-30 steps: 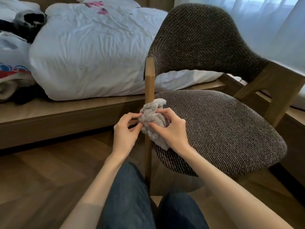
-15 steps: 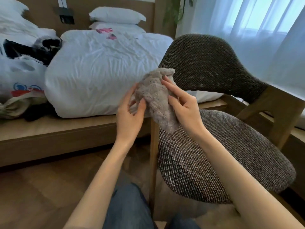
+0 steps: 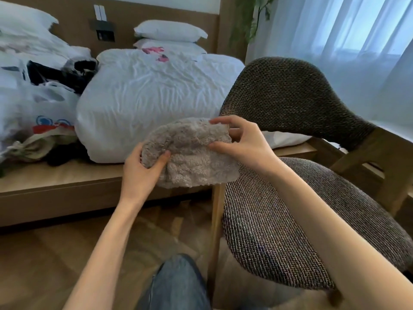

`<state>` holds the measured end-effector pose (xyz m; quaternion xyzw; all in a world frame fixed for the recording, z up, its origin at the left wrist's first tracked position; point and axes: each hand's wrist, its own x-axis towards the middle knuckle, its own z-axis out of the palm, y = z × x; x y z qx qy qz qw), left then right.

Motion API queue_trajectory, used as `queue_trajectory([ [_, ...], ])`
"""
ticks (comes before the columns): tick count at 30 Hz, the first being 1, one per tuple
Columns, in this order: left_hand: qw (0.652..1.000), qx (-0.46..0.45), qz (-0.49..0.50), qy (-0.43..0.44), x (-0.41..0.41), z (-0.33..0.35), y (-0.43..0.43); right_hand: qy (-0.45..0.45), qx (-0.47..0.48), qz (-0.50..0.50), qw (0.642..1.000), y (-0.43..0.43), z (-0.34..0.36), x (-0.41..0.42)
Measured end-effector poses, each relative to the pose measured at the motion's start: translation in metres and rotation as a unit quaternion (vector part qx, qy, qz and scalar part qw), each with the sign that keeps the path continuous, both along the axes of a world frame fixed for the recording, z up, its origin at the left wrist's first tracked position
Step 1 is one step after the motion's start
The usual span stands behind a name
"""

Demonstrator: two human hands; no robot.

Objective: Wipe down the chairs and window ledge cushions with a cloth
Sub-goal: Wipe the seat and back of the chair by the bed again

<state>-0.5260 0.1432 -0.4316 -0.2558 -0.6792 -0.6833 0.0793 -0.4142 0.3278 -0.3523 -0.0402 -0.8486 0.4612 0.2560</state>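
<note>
The cloth (image 3: 190, 153) is gripped by the left hand (image 3: 139, 173) at 8 o'clock and pinched by the right hand (image 3: 243, 142) at 3 o'clock, above the chair (image 3: 290, 220).

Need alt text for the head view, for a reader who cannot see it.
The left hand and right hand hold a fluffy grey cloth spread between them, in front of a brown woven chair. Behind is a bed with a white duvet; sheer curtains hang at the right.
</note>
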Motion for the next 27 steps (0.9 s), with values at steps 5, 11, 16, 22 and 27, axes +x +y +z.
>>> queue_trajectory([
  [5, 0.994, 0.044, 0.067, -0.073, -0.020, -0.011, -0.009, 0.061, 0.081, -0.099, 0.990, 0.005, -0.004, -0.021],
  [11, 0.986, 0.060, 0.017, -0.152, -0.033, -0.006, 0.023, -0.097, 0.017, -0.132, 0.986, 0.035, -0.012, -0.050],
  [16, 0.971, 0.071, -0.102, -0.203, -0.031, 0.008, 0.085, -0.107, -0.081, -0.128, 0.983, 0.033, -0.018, -0.074],
  [22, 0.948, 0.097, -0.215, -0.215, -0.022, 0.022, 0.159, -0.105, -0.120, -0.129, 0.979, 0.038, -0.023, -0.085],
  [27, 0.963, 0.091, -0.184, -0.174, -0.045, 0.011, 0.181, -0.089, -0.104, -0.147, 0.980, 0.038, -0.024, -0.090],
])
